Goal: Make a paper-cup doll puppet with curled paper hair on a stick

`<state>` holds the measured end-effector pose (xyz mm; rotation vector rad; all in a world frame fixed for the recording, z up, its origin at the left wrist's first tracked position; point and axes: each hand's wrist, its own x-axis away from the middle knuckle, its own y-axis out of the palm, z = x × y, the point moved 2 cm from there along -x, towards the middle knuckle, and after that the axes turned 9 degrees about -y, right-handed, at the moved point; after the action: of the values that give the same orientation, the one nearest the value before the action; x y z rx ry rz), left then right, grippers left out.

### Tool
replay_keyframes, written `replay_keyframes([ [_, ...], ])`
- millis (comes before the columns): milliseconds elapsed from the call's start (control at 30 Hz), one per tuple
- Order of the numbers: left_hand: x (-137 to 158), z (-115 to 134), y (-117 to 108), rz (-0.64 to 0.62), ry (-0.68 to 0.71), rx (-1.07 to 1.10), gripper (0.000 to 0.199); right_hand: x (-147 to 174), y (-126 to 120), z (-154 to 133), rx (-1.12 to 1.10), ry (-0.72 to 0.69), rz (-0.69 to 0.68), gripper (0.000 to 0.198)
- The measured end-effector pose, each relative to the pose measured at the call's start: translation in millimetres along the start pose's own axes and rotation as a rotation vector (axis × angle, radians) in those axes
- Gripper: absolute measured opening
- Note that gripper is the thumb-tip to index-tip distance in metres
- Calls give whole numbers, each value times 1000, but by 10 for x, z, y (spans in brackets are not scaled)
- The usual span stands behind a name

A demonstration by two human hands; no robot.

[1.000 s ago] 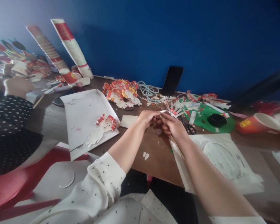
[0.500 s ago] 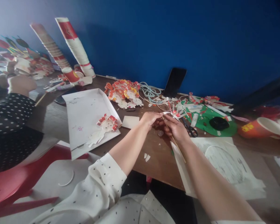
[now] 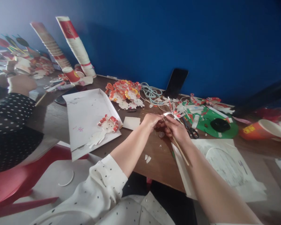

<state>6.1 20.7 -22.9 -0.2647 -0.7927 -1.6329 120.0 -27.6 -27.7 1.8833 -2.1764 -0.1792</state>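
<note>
Over the middle of the brown table, my two hands meet with fingers closed. My right hand [image 3: 177,128] grips a thin wooden stick [image 3: 182,152], which slants back along my forearm. A curved white paper strip with red bits [image 3: 170,114] shows at the fingertips. My left hand [image 3: 154,120] pinches at the near end of that strip; its fingertips are partly hidden. Close by on the right lie black-handled scissors [image 3: 194,132]. On a white box lid [image 3: 81,115] to the left rests a paper cutout figure with red-and-white curls [image 3: 108,124].
Behind my hands are a heap of orange and red paper cutouts [image 3: 124,89], a coiled pale cable [image 3: 151,92] and a phone [image 3: 177,82] leaning on the wall. Scraps cover a green sheet [image 3: 202,120] beside a paper cup [image 3: 262,130]. A person's dotted sleeve [image 3: 15,109] is at left.
Both hands stay nearly in place, with the fingers still together. The wooden stick's lower end has shifted slightly right and down.
</note>
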Motion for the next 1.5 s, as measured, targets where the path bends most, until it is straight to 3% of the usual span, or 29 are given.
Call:
replay_keyframes([
  [267,8,23,-10,-35,-55,59,17,22,3,-19,3,4,14,74],
  [733,-13,22,-30,-85,-64,-8,22,71,25,-95,11,23,30,72],
  [1067,-61,-3,-57,-75,2,-42,21,65,17,-93,9,30,19,58],
  [1500,0,33,-27,-93,-55,21,21,71,29,-80,35,15,24,63],
])
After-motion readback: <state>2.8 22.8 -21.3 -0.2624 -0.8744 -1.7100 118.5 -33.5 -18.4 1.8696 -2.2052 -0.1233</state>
